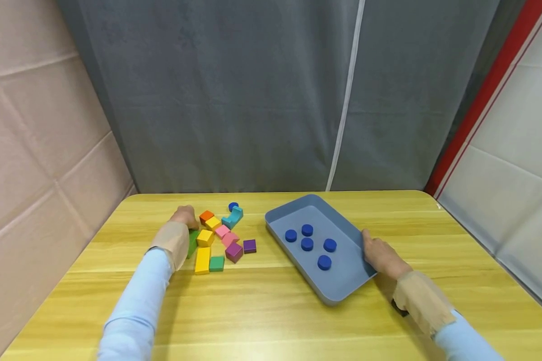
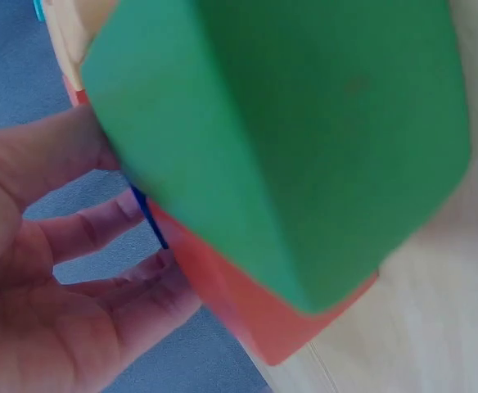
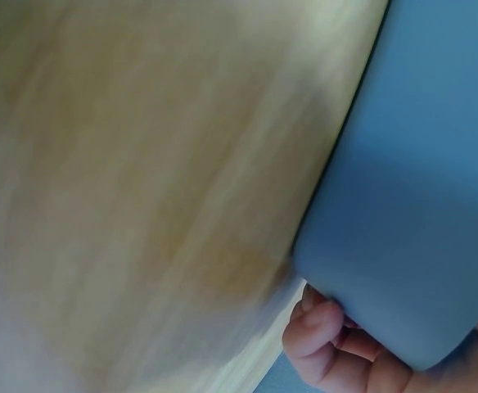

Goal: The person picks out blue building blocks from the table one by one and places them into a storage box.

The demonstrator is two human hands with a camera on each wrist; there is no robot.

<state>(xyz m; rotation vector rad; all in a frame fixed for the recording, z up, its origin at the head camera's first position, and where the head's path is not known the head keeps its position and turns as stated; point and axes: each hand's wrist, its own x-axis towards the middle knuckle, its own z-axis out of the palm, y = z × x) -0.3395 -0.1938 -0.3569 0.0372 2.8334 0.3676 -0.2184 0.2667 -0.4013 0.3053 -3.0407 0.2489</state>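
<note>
My left hand (image 1: 185,216) is at the left edge of a group of coloured blocks. In the left wrist view, a thin blue edge (image 2: 151,217), apparently of a blue disc, shows between thumb and fingertips; most of it is hidden behind a large green block (image 2: 272,147) and a red-orange block (image 2: 247,303). My right hand (image 1: 384,256) grips the right side of a grey-blue tray (image 1: 275,223), its fingers curled under the edge in the right wrist view. Several blue discs (image 1: 307,244) lie inside the tray, which sits at an angle.
Beside my left hand are yellow blocks (image 1: 202,260), an orange block (image 1: 206,216), pink blocks (image 1: 231,239), purple blocks (image 1: 234,252) and a small green block (image 1: 216,263). A light-blue curved block (image 1: 233,217) and another blue disc (image 1: 233,206) lie behind. A grey curtain (image 1: 235,100) hangs beyond the table.
</note>
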